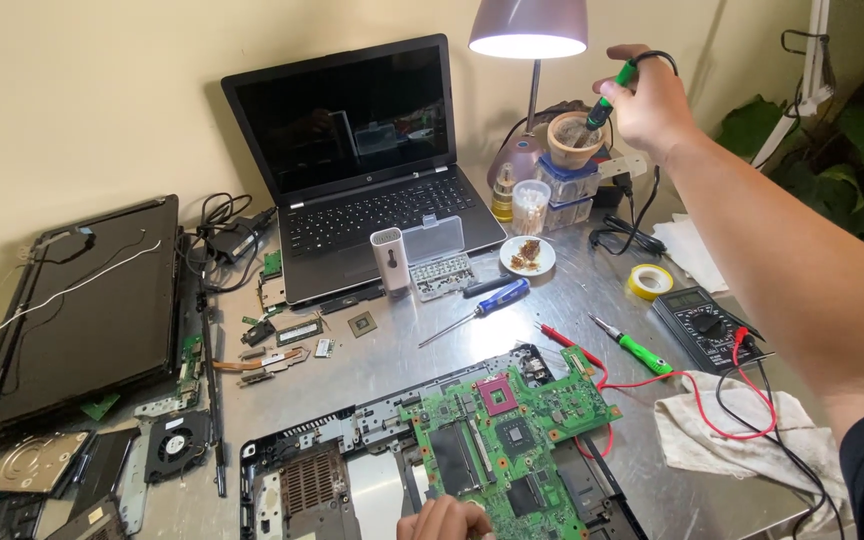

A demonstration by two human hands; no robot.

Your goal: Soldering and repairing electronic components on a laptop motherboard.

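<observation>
My right hand (652, 100) is raised at the back right, gripping a green-handled soldering iron (612, 90) whose tip dips into a small brown pot (572, 138) on a blue box. My left hand (444, 520) rests with curled fingers at the near edge of a green laptop motherboard (512, 435), which lies in an opened black laptop base (352, 470). Nothing shows inside the left hand.
An open black laptop (362, 165) stands at the back under a lit desk lamp (529, 28). A blue screwdriver (487, 305), bit case (437, 265), multimeter (707, 325) with red and black leads, yellow tape roll (650, 281), white cloth (742, 430), detached screen panel (82, 310) and loose parts cover the metal table.
</observation>
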